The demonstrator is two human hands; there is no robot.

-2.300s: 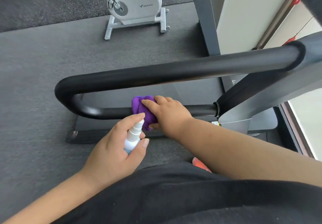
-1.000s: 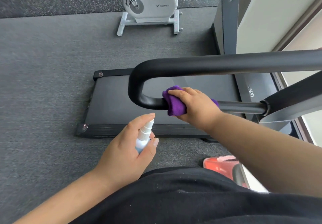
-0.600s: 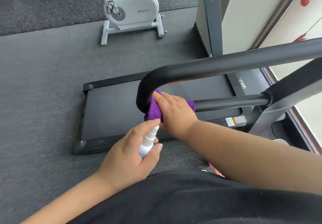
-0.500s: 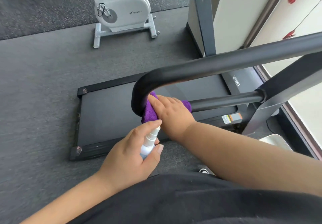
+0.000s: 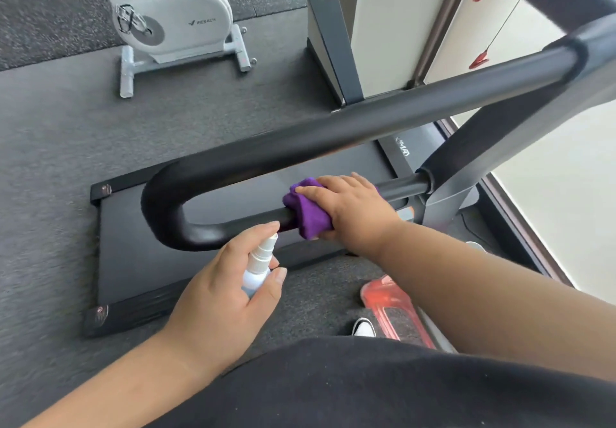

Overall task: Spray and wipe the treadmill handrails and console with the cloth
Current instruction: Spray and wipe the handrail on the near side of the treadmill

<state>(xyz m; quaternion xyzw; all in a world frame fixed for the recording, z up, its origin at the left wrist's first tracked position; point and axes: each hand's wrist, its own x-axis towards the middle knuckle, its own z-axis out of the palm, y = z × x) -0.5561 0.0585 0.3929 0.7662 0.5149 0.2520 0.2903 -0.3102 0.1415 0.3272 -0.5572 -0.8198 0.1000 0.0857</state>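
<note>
The purple cloth [image 5: 308, 214] sits at centre, wrapped over the lower handrail [image 5: 233, 227]. The right hand [image 5: 353, 211] clamps it there for rubbing contact. At 7 o'clock, the left hand [image 5: 220, 294] grips the spray bottle [image 5: 258, 269], nozzle aimed at the bar. The upper rail [image 5: 366, 127] crosses overhead; an exercise bike [image 5: 173, 18] stands at 11 o'clock.

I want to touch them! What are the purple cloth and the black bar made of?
The purple cloth looks like soft, fuzzy fabric, maybe microfibre: it bunches in thick folds under the right hand. The black handrail seems padded with matte foam or rubber, with only a dull sheen; what is underneath is hidden.
</note>
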